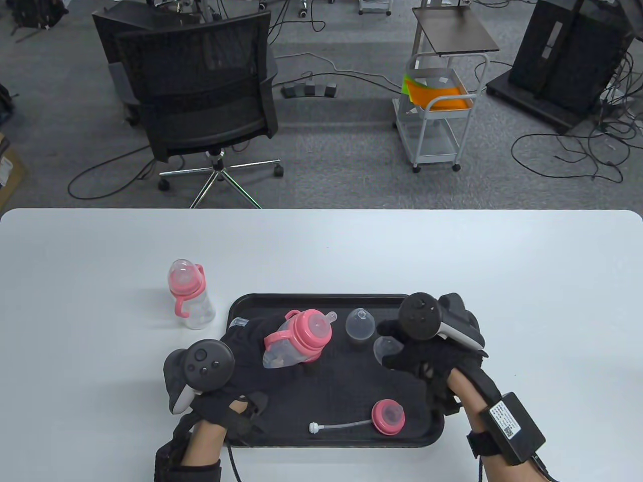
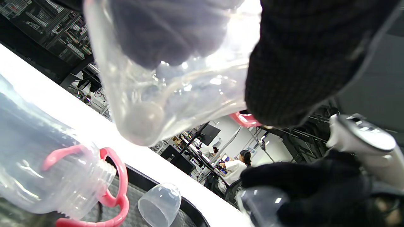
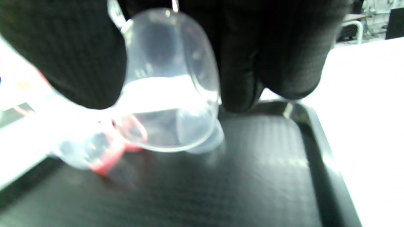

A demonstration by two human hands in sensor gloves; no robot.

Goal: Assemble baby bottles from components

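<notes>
Glossy clear plastic cap (image 3: 170, 85); matt black textured tray (image 1: 351, 401); knitted-cloth hands.

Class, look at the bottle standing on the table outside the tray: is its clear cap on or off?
On. The bottle stands upright left of the tray, a clear dome covering its pink collar.

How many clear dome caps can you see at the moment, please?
3: the loose cap on the black tray, the held cap in the right hand, the fitted cap on the standing bottle left of the tray. Others may be hidden.

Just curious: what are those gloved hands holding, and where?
Left hand holds the pink-collared bottle by its clear body; right hand holds a clear cap by its sides.
</notes>
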